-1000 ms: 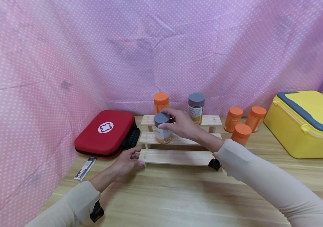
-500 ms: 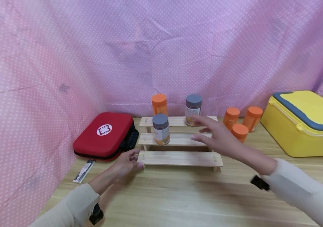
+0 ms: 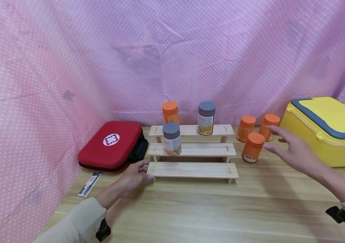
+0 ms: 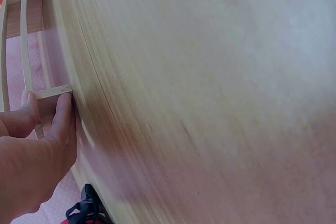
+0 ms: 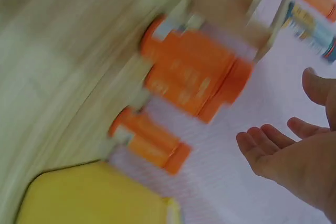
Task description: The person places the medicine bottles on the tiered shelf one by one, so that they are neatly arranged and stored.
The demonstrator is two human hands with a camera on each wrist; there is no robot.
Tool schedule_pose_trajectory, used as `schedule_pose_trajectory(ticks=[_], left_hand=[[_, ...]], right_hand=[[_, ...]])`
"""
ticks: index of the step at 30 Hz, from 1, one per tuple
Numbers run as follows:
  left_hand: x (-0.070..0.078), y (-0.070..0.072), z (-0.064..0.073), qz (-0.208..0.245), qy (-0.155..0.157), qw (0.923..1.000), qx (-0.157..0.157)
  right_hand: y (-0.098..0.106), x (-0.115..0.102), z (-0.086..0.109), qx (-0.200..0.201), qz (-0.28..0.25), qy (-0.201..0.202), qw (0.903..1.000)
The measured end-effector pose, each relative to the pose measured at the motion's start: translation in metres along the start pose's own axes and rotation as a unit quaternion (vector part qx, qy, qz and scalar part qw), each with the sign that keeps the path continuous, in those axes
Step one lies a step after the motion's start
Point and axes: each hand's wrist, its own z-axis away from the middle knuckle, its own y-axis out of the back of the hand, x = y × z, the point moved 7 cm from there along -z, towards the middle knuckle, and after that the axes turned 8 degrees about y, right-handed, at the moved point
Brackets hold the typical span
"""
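Observation:
A three-step wooden display rack [image 3: 195, 169] stands on the table. My left hand [image 3: 134, 174] pinches the left end of its lowest step; in the left wrist view the thumb lies at the board [image 4: 26, 51] and the fingers at its leg. My right hand [image 3: 295, 152] holds nothing, its fingers spread, just right of the nearest orange bottle [image 3: 253, 148]. Two more orange bottles [image 3: 246, 129] [image 3: 269, 125] stand behind that one. A grey-capped bottle [image 3: 172, 140] sits on the middle step. The top step bears another grey-capped bottle [image 3: 206, 118] and an orange bottle [image 3: 170, 113].
To the left lies a red first-aid case [image 3: 111, 143] with a black handle, and a small white-and-black packet [image 3: 89, 184] in front of it. A yellow box [image 3: 321, 148] with a grey-edged lid stands at the right. A pink dotted cloth [image 3: 172, 57] hangs behind.
My right hand has let go of the grey-capped bottle on the middle step and swung right, over to the orange bottles. My left hand has kept its hold on the rack.

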Motion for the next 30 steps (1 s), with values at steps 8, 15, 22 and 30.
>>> schedule_pose_trajectory(ticks=[8, 15, 22, 30], left_hand=[[0.000, -0.001, 0.002, 0.004, 0.009, 0.9999, -0.006], [-0.001, -0.002, -0.001, 0.028, 0.011, 0.9994, -0.015], [-0.002, -0.002, -0.002, 0.028, 0.013, 0.9994, -0.013], [-0.002, -0.002, -0.002, 0.035, 0.013, 0.9992, -0.014]], right_hand=[[-0.008, 0.042, -0.003, -0.071, -0.047, -0.062, 0.9945], [-0.028, 0.048, -0.011, -0.123, -0.074, -0.107, 0.9839], [-0.043, 0.051, -0.015, -0.138, -0.094, -0.110, 0.9797], [-0.047, 0.050, -0.015, -0.106, -0.097, -0.082, 0.9862]])
